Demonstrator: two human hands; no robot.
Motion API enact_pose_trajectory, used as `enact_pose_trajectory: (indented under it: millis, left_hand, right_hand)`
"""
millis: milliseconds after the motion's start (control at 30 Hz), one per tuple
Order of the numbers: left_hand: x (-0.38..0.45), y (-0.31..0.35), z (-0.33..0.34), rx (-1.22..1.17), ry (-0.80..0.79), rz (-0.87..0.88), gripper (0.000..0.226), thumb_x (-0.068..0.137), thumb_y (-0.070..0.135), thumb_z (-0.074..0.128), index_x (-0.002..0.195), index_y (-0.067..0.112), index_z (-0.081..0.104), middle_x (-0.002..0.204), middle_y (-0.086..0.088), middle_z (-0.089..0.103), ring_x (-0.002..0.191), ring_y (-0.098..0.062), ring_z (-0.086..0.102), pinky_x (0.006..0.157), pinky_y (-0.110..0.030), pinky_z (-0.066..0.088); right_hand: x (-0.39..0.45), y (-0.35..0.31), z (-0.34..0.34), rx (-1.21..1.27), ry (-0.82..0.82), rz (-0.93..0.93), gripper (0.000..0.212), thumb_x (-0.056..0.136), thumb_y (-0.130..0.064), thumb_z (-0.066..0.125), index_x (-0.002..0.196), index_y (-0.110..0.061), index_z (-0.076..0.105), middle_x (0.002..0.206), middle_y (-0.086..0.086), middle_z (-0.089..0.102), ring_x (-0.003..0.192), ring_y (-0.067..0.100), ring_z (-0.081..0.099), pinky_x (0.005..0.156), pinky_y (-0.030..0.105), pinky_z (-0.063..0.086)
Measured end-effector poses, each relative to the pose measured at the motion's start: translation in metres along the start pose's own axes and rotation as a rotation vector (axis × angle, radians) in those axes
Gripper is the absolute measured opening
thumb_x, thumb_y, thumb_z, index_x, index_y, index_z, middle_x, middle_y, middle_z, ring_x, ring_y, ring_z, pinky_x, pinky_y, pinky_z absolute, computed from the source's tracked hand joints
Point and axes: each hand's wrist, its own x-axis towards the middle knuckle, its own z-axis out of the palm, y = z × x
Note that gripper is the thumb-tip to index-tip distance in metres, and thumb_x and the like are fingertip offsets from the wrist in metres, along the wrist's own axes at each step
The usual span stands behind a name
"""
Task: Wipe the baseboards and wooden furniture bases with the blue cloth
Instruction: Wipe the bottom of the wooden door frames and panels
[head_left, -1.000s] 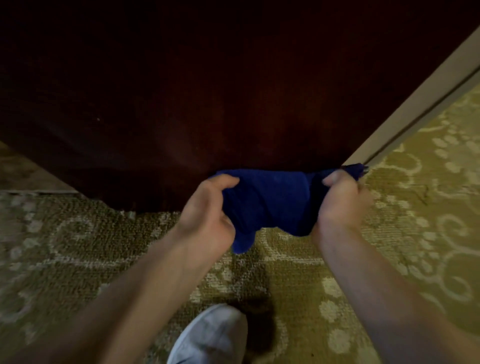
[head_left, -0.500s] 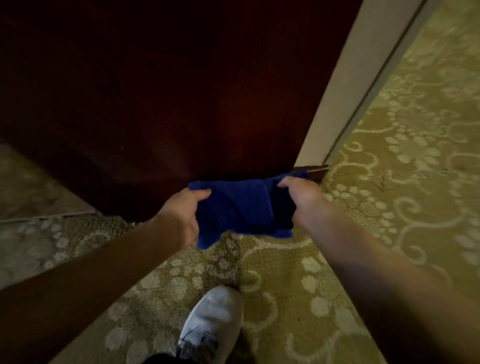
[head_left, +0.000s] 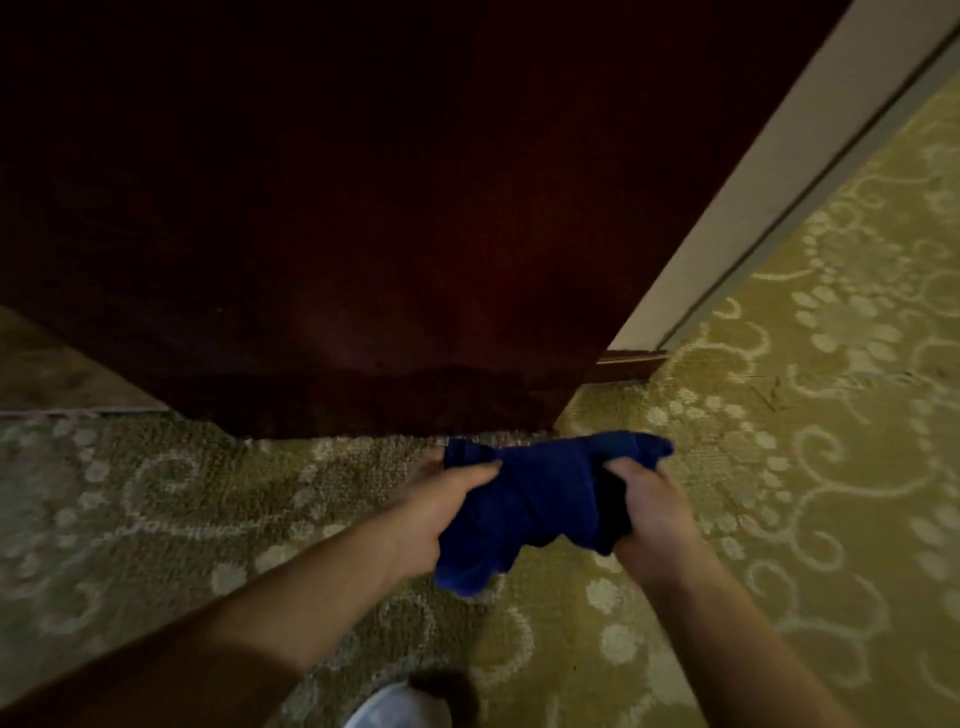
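A white shoe (head_left: 387, 709) shows at the bottom edge. Above the patterned carpet (head_left: 779, 519), the left hand (head_left: 436, 512) and right hand (head_left: 652, 512) each grip an end of the bunched cloth (head_left: 540, 499), just before the dark wooden base (head_left: 363, 400). Beyond stands a pale wall (head_left: 753, 197).

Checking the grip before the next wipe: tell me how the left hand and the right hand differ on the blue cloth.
The left hand grips the blue cloth's left end, while the right hand grips its right end. The left thumb lies across the cloth's top edge; the right hand's fingers curl down into the bunched fabric. A loose flap hangs below the left hand, none below the right. Both hold the cloth above the carpet, near the dark wooden base.
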Motion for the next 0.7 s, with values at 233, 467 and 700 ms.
enact_pose_trajectory:
  millis: [233,467,700]
  left_hand:
    - [0.028,-0.011,0.031,-0.083,0.014,0.047,0.045,0.083,0.017,0.074,0.126,0.02,0.063,0.124,-0.01,0.069,0.109,-0.032,0.067,0.1,-0.05,0.05]
    - [0.062,-0.032,0.06,-0.023,0.137,0.18,0.041,0.095,-0.002,0.054,0.132,0.014,0.052,0.126,-0.013,0.064,0.113,-0.032,0.062,0.097,-0.048,0.051]
    - [0.012,-0.004,0.079,0.069,0.294,0.116,0.034,0.096,0.004,0.055,0.129,0.013,0.053,0.126,-0.016,0.062,0.107,-0.038,0.063,0.079,-0.042,0.053]
  right_hand:
    - [0.008,-0.089,-0.04,-0.428,-0.137,0.022,0.022,0.089,0.001,0.063,0.108,-0.011,0.062,0.104,0.016,0.07,0.091,0.028,0.067,0.072,0.038,0.055]
    - [0.097,-0.087,-0.023,-0.689,-0.234,0.022,0.012,0.084,0.002,0.063,0.095,-0.002,0.061,0.101,0.023,0.066,0.09,0.036,0.066,0.08,0.042,0.056]
    - [0.085,-0.109,-0.027,-0.805,-0.336,0.003,0.043,0.08,-0.013,0.07,0.118,-0.003,0.054,0.121,0.018,0.056,0.11,0.038,0.057,0.099,0.049,0.049]
